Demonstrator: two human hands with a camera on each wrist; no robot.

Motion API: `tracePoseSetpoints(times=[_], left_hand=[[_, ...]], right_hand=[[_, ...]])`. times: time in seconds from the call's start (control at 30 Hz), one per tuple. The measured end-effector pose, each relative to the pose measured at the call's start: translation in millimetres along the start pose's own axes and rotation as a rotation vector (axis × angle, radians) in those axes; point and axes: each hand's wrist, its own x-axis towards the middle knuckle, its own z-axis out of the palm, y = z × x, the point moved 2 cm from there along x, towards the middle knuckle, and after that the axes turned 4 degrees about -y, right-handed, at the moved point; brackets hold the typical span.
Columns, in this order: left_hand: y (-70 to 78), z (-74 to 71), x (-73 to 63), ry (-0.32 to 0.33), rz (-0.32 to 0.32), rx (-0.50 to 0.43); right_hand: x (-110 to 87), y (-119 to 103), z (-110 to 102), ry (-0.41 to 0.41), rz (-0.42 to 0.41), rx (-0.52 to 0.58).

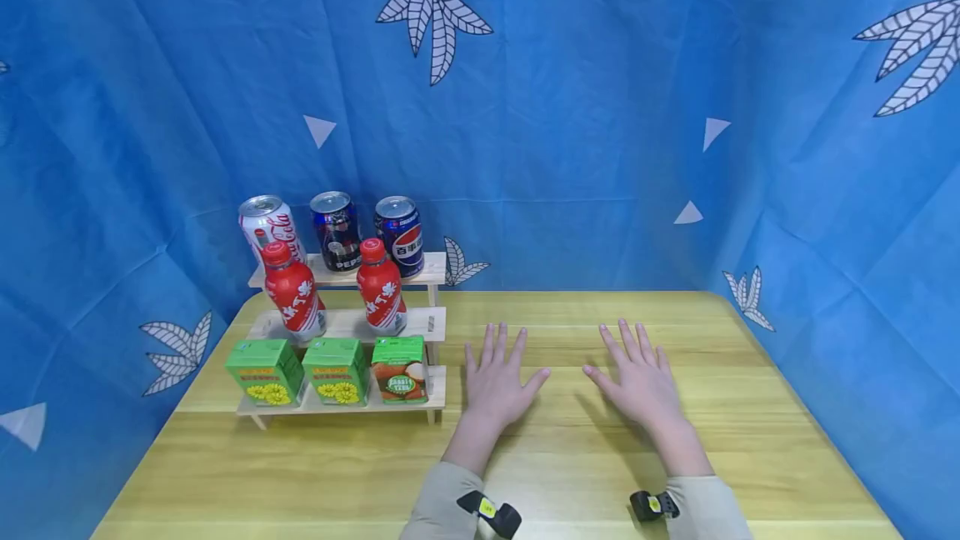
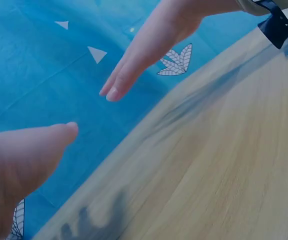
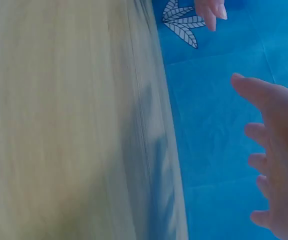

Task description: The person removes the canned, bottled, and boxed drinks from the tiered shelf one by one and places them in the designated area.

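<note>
My left hand (image 1: 495,386) is held over the wooden table (image 1: 555,473), palm down with fingers spread, just right of a stepped wooden rack (image 1: 438,269). My right hand (image 1: 641,382) hovers farther right in the same pose, its shadow falling on the tabletop. Neither hand holds anything. Nearest the left hand is a brown-and-green juice carton (image 1: 401,373) on the rack's lowest step. Beside it stand two green drink cartons with yellow flowers (image 1: 335,373). In the left wrist view, the left thumb (image 2: 34,150) shows at the left edge; the right wrist view shows the right hand's fingers (image 3: 259,162).
On the middle step stand two red bottles (image 1: 381,290). The top step carries a white Coca-Cola can (image 1: 266,223), a dark Pepsi can (image 1: 336,232) and a blue Pepsi can (image 1: 401,236). A blue patterned cloth (image 1: 570,107) hangs behind and at both sides of the table.
</note>
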Motion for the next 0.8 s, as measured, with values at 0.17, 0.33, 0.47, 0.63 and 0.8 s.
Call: tracePoseSetpoints(times=[0.17,0.33,0.47,0.63,0.8], left_hand=[[3.8,-6.2,-0.5,0.002,0.013,0.018],[6.4,-16.6,-2.0,-0.001,0.034,0.049],[8.3,-28.2,-4.6,0.008,0.076,0.084],[11.8,-43.5,-10.7,0.032,0.147,0.114],[14.0,-63.9,-21.4,0.051,0.216,0.17]], right_hand=[[-1.0,1.0,-7.3,0.006,-0.017,-0.016],[1.3,3.6,-16.4,0.033,-0.05,-0.063],[1.8,2.7,-26.6,0.047,-0.081,-0.094],[-0.1,-0.4,-41.4,0.072,-0.13,-0.135],[-2.4,-3.4,-56.4,0.14,-0.203,-0.194]])
